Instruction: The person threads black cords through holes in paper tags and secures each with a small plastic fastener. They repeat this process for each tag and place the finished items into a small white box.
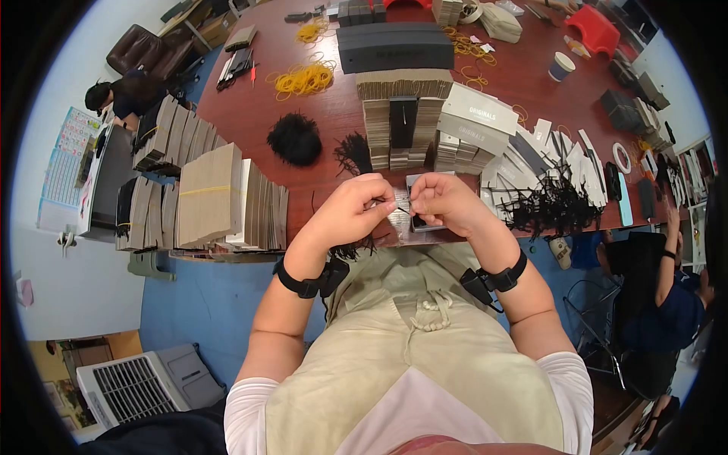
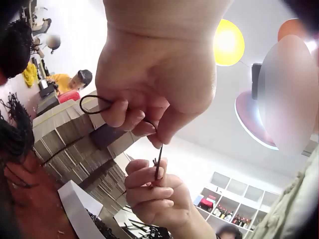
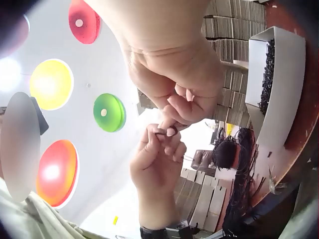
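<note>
Both hands meet over the front edge of the table. In the left wrist view, a thin black cord [image 2: 159, 158] runs taut from the left hand [image 1: 350, 208] to the right hand [image 1: 452, 203]. The left thumb and fingertips pinch it, and a loop of it sticks out past the left fingers. The right hand grips the other end between thumb and curled fingers. Close by the right hand stands a small open white box [image 3: 286, 74] with short black pieces inside. Loose black cords [image 1: 353, 249] hang at the table edge beneath the left hand.
Stacks of grey-brown cards [image 1: 208, 189] stand at the left, more [image 1: 406, 87] straight ahead. A round black cord bundle [image 1: 294, 140] lies behind the left hand. Black-corded tags [image 1: 557, 201] spread to the right. Yellow rubber bands [image 1: 303, 80] and a paper cup [image 1: 561, 67] are farther back.
</note>
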The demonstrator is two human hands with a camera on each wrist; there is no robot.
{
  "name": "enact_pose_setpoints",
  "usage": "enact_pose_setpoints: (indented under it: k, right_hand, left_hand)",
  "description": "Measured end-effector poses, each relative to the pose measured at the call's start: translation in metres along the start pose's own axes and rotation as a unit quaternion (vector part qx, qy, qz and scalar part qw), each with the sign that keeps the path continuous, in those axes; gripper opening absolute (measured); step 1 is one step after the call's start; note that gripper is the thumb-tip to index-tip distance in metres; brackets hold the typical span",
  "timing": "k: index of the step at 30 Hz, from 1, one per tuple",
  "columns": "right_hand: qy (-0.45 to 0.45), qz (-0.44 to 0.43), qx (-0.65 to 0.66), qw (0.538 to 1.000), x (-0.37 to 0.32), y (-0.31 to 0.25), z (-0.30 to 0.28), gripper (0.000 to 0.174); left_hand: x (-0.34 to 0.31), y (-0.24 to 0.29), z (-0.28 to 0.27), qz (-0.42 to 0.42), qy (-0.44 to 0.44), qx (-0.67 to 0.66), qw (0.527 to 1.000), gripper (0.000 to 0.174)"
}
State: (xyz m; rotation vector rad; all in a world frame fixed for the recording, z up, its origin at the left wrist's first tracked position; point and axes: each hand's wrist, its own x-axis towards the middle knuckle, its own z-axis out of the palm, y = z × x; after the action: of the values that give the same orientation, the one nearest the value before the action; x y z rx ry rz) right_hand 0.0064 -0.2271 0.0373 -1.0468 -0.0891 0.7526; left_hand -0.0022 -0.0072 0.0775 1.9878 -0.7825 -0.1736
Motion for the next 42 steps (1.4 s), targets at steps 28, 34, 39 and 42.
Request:
enact_pose_setpoints:
  k: [28, 34, 39, 42]
  right_hand:
    - [-0.005, -0.058, 0.120, 0.991, 0.007, 0.009, 0.017, 0.006]
    - [0.061, 0.001, 0.099, 0.993, 0.007, 0.006, 0.011, 0.010]
    - [0.053, -0.039, 0.113, 0.991, 0.009, 0.005, 0.006, 0.010]
    - [0.057, -0.085, 0.077, 0.992, 0.009, 0.003, 0.006, 0.009]
  left_hand:
    - [-0.001, -0.025, 0.050, -0.125, 0.125, -0.417, 0.892, 0.010]
    - [0.002, -0.017, 0.047, 0.112, 0.207, 0.123, 0.964, 0.006]
    - [0.003, -0.013, 0.041, 0.113, 0.211, 0.085, 0.967, 0.012]
    - [0.000, -0.015, 0.041, 0.022, 0.205, -0.009, 0.979, 0.015]
